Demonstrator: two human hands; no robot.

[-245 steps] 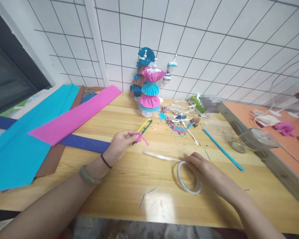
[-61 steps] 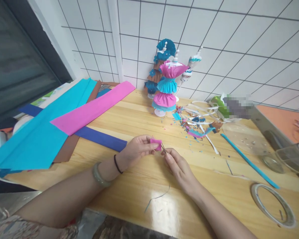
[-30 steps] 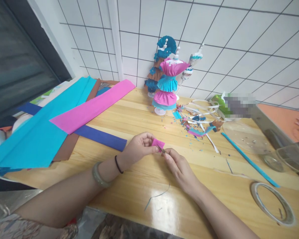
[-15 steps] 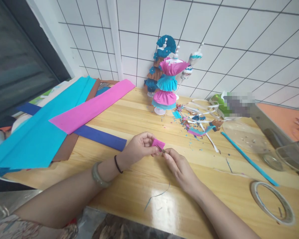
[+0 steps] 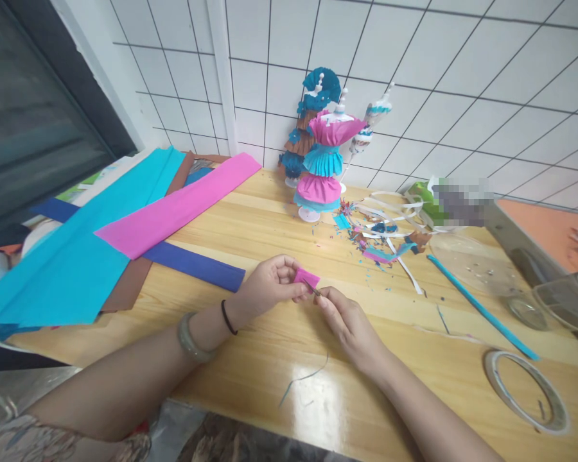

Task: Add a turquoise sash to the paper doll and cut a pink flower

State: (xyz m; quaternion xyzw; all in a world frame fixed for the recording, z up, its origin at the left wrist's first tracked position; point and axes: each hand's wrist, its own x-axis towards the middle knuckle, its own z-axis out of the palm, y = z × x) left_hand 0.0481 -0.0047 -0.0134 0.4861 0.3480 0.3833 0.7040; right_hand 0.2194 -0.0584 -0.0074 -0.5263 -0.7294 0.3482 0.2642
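Note:
Between thumb and fingers, my left hand [image 5: 274, 282] pinches a small folded piece of pink crepe paper [image 5: 307, 276]. My right hand [image 5: 344, 319] grips small scissors [image 5: 314, 290], whose blades lie against the lower edge of the pink piece; most of the handles are hidden by my fingers. Both hands are just above the wooden table [image 5: 250, 346]. Beyond them stands a doll-like stand [image 5: 320, 160] dressed in ruffled pink and turquoise paper tiers. Behind it is another in dark blue and brown [image 5: 296, 138].
At left lie crepe paper sheets: turquoise [image 5: 67, 256], pink [image 5: 183, 205], blue [image 5: 197, 266]. Paper scraps [image 5: 380, 237] and white strips spread right of the stands. On the right are a turquoise strip [image 5: 481, 308], a tape roll [image 5: 491, 378] and a clear plastic container [image 5: 566, 301].
Hardly anything differs. The scissors and the pink piece have shifted very slightly, while both hands stay in the same place.

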